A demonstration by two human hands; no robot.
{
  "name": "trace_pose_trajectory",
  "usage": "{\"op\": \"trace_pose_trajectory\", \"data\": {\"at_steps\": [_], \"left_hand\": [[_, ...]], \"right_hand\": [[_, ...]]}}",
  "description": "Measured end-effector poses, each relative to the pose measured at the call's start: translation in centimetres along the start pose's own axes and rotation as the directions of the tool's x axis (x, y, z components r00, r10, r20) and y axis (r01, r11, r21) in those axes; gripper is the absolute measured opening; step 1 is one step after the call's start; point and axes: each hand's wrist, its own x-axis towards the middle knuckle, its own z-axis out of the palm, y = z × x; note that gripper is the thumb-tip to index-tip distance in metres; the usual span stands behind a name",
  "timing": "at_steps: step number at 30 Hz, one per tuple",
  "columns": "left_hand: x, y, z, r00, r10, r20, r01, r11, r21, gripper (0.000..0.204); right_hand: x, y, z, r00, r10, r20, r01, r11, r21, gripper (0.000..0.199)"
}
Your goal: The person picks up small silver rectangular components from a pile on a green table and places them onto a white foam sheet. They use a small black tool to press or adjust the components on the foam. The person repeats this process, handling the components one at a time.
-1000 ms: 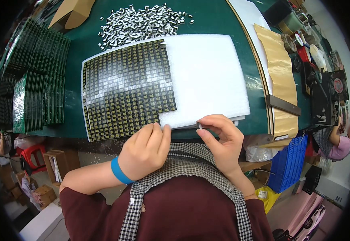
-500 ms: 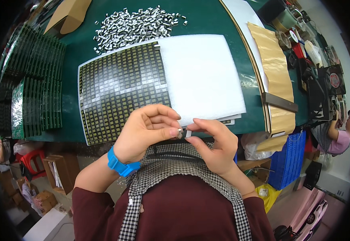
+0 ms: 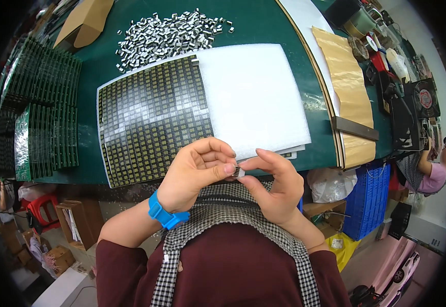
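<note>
In front of my apron, my left hand [image 3: 195, 166] and my right hand [image 3: 275, 185] meet at their fingertips. Between them is a small white block [image 3: 240, 173] with dark stripes on the side facing up. My right thumb and index finger pinch it. My left thumb and fingers close on something at its left side, too small and covered to make out. Just beyond my hands lies a sheet of dark square stickers with yellowish print [image 3: 154, 117], on white foam sheets [image 3: 256, 97]. One small block [image 3: 196, 62] sits at the sticker sheet's far right corner.
A loose pile of small black-and-white blocks [image 3: 166, 41] lies beyond the sheet on the green table [image 3: 264, 20]. Green circuit boards [image 3: 54, 128] stand stacked at left. Brown paper [image 3: 343, 77] under a dark bar [image 3: 356, 129] lies at right. Below stands a blue crate [image 3: 366, 204].
My left hand has moved right and slightly nearer, closing the gap to the block in my right fingers. My right hand has hardly moved.
</note>
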Motion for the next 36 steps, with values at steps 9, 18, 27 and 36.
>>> {"op": "trace_pose_trajectory", "data": {"at_steps": [9,18,27,36], "left_hand": [[0.0,-0.1,0.2,1.000,0.025,0.003,-0.025,0.996,0.088,0.018],[-1.2,1.9,1.7,0.980,0.185,0.078,-0.182,0.650,0.738,0.017],[1.2,6.2,-0.8,0.867,0.497,-0.044,-0.302,0.592,0.747,0.016],[0.8,5.0,-0.7,0.934,0.336,-0.120,-0.230,0.826,0.515,0.023]], "right_hand": [[0.1,-0.3,-0.1,0.999,0.051,0.019,-0.051,0.999,-0.005,0.046],[0.8,-0.6,-0.6,0.957,-0.212,0.196,0.256,0.938,-0.235,0.039],[0.2,-0.2,-0.3,0.978,0.203,0.056,-0.207,0.975,0.079,0.014],[0.2,-0.1,-0.1,0.954,0.290,0.082,-0.301,0.933,0.199,0.015]]}}
